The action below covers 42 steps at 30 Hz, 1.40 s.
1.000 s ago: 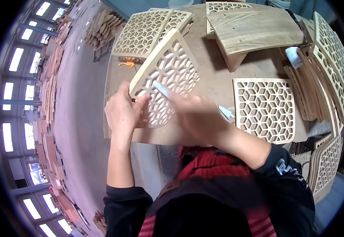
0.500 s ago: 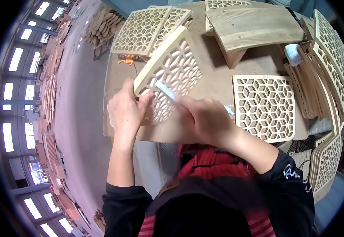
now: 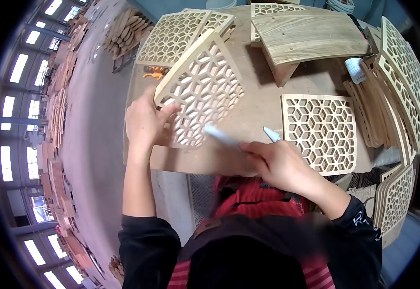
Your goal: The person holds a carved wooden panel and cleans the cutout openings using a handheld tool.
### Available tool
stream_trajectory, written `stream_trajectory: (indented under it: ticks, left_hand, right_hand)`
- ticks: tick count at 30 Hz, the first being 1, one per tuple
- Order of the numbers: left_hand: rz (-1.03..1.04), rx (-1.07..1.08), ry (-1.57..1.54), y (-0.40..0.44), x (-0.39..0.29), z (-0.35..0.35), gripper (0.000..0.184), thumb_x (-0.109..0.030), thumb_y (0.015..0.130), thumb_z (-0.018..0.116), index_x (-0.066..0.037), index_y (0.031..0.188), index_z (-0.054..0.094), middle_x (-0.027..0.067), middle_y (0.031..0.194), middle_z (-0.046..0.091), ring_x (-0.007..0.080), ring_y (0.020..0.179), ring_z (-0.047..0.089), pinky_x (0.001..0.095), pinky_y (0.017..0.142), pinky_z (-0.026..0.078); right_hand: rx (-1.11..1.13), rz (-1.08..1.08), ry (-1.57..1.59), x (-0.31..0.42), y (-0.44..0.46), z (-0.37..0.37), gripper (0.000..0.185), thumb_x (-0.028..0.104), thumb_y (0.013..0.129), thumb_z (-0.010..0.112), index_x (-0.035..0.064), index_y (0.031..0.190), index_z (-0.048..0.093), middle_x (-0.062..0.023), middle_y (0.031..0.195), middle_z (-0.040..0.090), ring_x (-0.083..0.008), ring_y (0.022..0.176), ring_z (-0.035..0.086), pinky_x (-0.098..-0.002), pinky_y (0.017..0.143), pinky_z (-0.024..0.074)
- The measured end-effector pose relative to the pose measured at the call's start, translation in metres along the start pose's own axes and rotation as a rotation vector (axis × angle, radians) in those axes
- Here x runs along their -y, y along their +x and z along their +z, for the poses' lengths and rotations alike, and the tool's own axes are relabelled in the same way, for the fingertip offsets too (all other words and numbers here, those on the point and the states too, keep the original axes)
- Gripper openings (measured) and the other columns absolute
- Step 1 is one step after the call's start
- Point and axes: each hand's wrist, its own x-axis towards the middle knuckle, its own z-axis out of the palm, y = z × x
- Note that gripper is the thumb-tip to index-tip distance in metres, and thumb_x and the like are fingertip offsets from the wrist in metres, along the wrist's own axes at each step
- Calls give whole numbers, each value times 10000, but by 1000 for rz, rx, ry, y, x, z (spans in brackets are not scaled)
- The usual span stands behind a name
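Observation:
A wooden lattice panel (image 3: pixel 185 63) stands tilted on the table, and my left hand (image 3: pixel 145 118) grips it at its near left corner. My right hand (image 3: pixel 283 164) is closed around a pale, narrow strip (image 3: pixel 222 136), blurred by motion. The strip's far end is by the lower part of the panel; whether they touch I cannot tell. On the table near my right knuckles lies a second pale blue, pointed piece (image 3: pixel 270 134). Just right of that hand, another lattice panel (image 3: pixel 319 99) lies flat.
More lattice panels (image 3: pixel 174 36) lie at the back left, beside a small orange object (image 3: pixel 154 75). A curved wooden stand (image 3: pixel 311 36) occupies the back. Upright panels and curved wooden pieces (image 3: pixel 383 103) crowd the right side, with a white labelled packet (image 3: pixel 355 70) on them.
My right hand has moved down and to the right, drawing the strip from the panel's upper left area toward its lower edge. The panel and my left hand have shifted slightly left.

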Motion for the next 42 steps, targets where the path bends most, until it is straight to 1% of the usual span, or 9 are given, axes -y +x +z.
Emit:
stream_trajectory:
  ticks: [6, 9, 14, 17, 24, 27, 33, 36, 42]
  left_hand:
    - [66, -55, 76, -7, -1, 3, 365, -306, 766, 839, -66, 964, 648, 99, 628, 672, 292, 623, 692, 404, 603, 514]
    - [13, -12, 52, -9, -6, 2, 354, -303, 783, 826, -72, 975, 639, 96, 633, 676, 288, 629, 696, 406, 603, 516]
    - [63, -73, 107, -12, -3, 5, 359, -308, 787, 827, -64, 952, 622, 94, 621, 673, 308, 620, 687, 416, 603, 515]
    - [54, -82, 136, -10, -5, 4, 360, -306, 786, 830, -55, 928, 614, 100, 612, 666, 319, 611, 678, 419, 600, 512]
    - [-6, -37, 74, -6, -11, 0, 378, -307, 780, 839, -40, 890, 594, 111, 601, 657, 317, 608, 677, 413, 593, 508]
    - [-37, -15, 64, -4, -12, -2, 319, -201, 809, 820, -15, 1003, 648, 120, 684, 718, 247, 588, 715, 350, 560, 535]
    - [150, -99, 154, 2, 9, 3, 382, -191, 753, 865, -15, 1008, 641, 130, 681, 701, 241, 571, 704, 355, 552, 524]
    - [64, 23, 34, -2, -4, -11, 412, -208, 727, 874, -27, 981, 606, 144, 662, 678, 280, 636, 703, 393, 602, 516]
    - [73, 39, -251, -16, 1, -20, 484, -158, 724, 870, -12, 1128, 647, 160, 796, 715, 245, 652, 703, 364, 635, 521]
  right_hand:
    - [-174, -4, 22, 22, 18, -28, 289, 11, 897, 643, 17, 1181, 690, -230, 750, 659, -393, 639, 654, -388, 571, 505]
    - [-204, -106, 74, 18, 36, -25, 272, 57, 928, 588, 24, 1187, 664, -276, 761, 644, -482, 715, 636, -485, 609, 516]
    - [-124, -14, 54, 23, 58, -27, 210, 64, 921, 546, 3, 1076, 675, -276, 830, 665, -466, 824, 650, -516, 727, 512]
    - [-72, -37, -100, 26, 78, -26, 260, 75, 911, 592, 3, 1141, 691, -252, 872, 691, -425, 809, 675, -449, 733, 536]
    - [-143, -87, 22, 21, 70, -22, 200, 100, 904, 565, 14, 1031, 695, -246, 835, 684, -457, 830, 664, -515, 764, 523]
    - [-131, -67, -11, 20, 73, -26, 211, 100, 907, 566, 18, 1053, 694, -244, 836, 687, -449, 825, 667, -510, 768, 524]
    - [-45, 0, -2, 19, 61, -26, 223, 87, 904, 572, 33, 1084, 692, -255, 836, 682, -442, 812, 670, -502, 746, 526]
    - [-42, -66, 69, 22, 54, -21, 232, 45, 880, 589, 23, 1087, 691, -251, 799, 671, -445, 772, 666, -493, 700, 528]
    - [-21, -132, 146, 19, 53, -18, 246, 42, 855, 620, 30, 1086, 704, -239, 824, 684, -427, 783, 674, -475, 693, 536]
